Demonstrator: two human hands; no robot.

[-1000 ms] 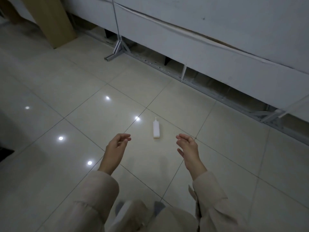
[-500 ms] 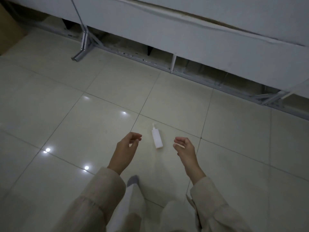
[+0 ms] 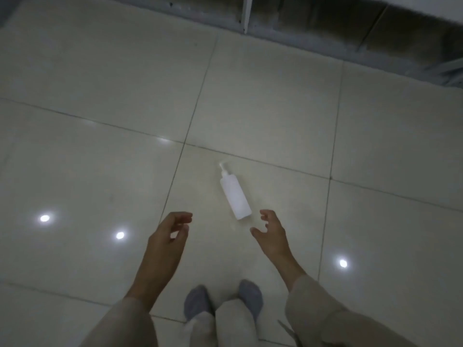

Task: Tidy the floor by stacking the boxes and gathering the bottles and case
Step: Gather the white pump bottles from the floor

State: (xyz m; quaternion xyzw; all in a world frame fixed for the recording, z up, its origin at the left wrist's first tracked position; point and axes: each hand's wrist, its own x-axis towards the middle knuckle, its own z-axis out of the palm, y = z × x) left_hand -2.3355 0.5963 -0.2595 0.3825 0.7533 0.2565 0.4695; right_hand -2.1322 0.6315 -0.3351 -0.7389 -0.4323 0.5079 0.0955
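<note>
A small white bottle (image 3: 235,195) with a thin nozzle lies flat on the glossy tiled floor, nozzle pointing away from me. My right hand (image 3: 271,231) hovers just right of the bottle's base, fingers spread and loosely curled, holding nothing and not touching it. My left hand (image 3: 170,236) hangs further off to the bottle's left, fingers loosely curled and empty. No boxes or case are in view.
My two feet in grey socks (image 3: 223,300) stand just below the hands. A low grey metal base rail with a white upright (image 3: 246,15) runs along the top edge. Pale floor tiles (image 3: 100,171) reflect several ceiling lights.
I have stepped closer and tilted my view down, so the bottle looks larger and nearer. Both hands have dropped toward the floor; the right one now sits beside the bottle's base.
</note>
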